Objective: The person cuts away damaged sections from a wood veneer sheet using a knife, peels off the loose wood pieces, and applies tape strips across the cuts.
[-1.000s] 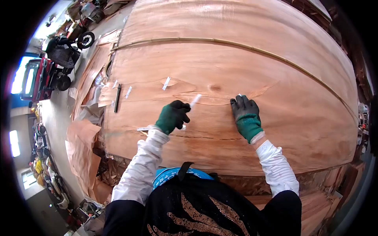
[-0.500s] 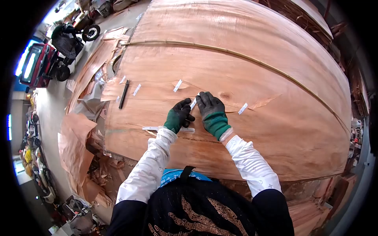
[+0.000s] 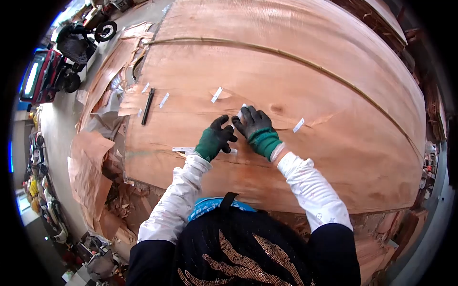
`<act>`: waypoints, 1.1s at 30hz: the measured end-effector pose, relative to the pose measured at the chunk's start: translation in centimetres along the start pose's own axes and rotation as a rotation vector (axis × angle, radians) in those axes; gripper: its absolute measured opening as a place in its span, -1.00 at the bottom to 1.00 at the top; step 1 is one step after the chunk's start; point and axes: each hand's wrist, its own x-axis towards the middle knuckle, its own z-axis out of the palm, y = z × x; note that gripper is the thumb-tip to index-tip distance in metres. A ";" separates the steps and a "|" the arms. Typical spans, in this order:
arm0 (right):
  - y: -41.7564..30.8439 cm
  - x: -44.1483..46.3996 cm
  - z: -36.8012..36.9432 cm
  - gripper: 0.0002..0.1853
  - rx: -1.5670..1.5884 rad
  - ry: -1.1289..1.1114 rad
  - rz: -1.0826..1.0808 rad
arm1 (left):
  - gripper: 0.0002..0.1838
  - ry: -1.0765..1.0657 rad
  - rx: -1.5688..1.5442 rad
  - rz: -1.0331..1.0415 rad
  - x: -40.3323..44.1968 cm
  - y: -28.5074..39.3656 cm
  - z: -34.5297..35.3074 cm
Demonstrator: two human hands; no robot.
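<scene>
In the head view, both hands wear gloves with black fingers and green cuffs, and they work close together above a broad, pale brown wood sheet [image 3: 343, 162]. The right hand [image 3: 258, 129] has its fingers stretched out over a short white strip [image 3: 240, 114], part of which shows beside and above the fingertips. The left hand [image 3: 215, 139] is just beside it, fingers partly curled near the lower end of that strip; whether they pinch it cannot be told.

Below the left hand lies a longer white strip [image 3: 181, 149], its middle hidden by the hand and its two ends showing on either side. Other short white pieces are spread over the sheet: one [image 3: 217, 94] beyond the left hand, another [image 3: 298, 125] to the right of the right hand, and a few smaller ones near the left edge, next to a slim black tool [image 3: 148, 107].

A long thin pole [image 3: 274, 50] lies across the far part of the sheet. Torn brown scraps [image 3: 90, 162] are heaped beyond the left edge. Farther off on the floor stand a motorbike [image 3: 76, 45] and a red vehicle [image 3: 40, 76].
</scene>
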 end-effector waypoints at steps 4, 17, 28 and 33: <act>0.1 0.2 0.0 -0.57 0.044 -0.098 -0.011 | -0.65 -0.111 0.365 -0.089 -2.1 3.6 -0.8; -0.2 -0.1 0.5 -0.59 -0.139 -0.125 -0.014 | -0.59 0.033 0.124 0.534 -4.4 13.4 -18.1; -11.2 -6.7 -1.0 -0.56 0.207 0.323 0.142 | -0.63 0.987 0.567 1.033 -22.2 7.0 -28.9; -11.3 -11.6 0.8 -0.58 0.221 0.305 0.182 | -0.71 1.299 1.155 1.242 -29.0 4.0 -32.6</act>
